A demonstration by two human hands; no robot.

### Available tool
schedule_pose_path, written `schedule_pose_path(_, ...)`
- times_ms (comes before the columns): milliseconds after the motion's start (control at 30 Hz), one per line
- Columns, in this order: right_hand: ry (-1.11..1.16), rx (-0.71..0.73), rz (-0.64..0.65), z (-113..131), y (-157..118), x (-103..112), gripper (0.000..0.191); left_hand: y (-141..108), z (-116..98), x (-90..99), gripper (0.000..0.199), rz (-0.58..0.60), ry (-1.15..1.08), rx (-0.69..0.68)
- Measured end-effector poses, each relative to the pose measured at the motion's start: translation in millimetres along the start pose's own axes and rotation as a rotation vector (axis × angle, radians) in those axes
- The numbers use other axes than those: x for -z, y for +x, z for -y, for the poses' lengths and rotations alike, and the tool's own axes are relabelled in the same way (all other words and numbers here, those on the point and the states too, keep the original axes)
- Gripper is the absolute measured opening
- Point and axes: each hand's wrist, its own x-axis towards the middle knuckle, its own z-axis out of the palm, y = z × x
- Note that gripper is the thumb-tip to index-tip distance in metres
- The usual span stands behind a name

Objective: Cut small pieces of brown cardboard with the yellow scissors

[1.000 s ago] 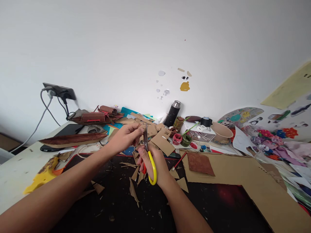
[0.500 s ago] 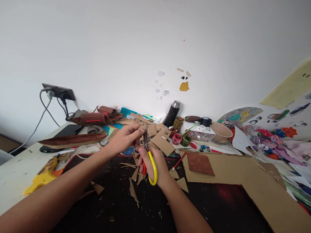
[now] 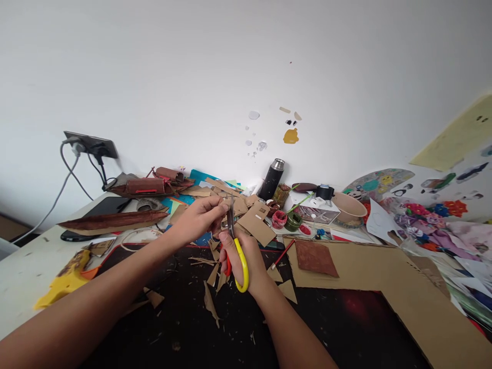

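Observation:
My right hand (image 3: 242,259) grips a pair of scissors (image 3: 241,264) with yellow and red handles, the blades pointing away from me. Close to the blades, my left hand (image 3: 203,215) is closed, fingertips pinched together; whatever it holds is too small or hidden to make out. Behind both hands lies a heap of cardboard pieces (image 3: 255,223). Below them, cardboard scraps (image 3: 210,303) and thin slivers are scattered over a black mat (image 3: 184,328).
A large cardboard sheet (image 3: 357,261) bears a brown painted square (image 3: 315,258). Paint jars (image 3: 294,221) and a black flask (image 3: 272,179) stand behind. At left are a yellow glue gun (image 3: 65,282), a brown cardboard boat shape (image 3: 115,221) and power cables (image 3: 71,177).
The view has shifted very slightly. Both hands and the scissors stay almost in the same place, with only a small change at the handles.

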Motion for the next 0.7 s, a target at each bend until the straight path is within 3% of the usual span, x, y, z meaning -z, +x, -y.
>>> schedule_pose_path(700, -0.107, 0.021, -0.027, -7.1, 2.0, 0.5, 0.045, 0.5, 3.4, -3.8, 0.04, -0.009, -0.047, 0.021)
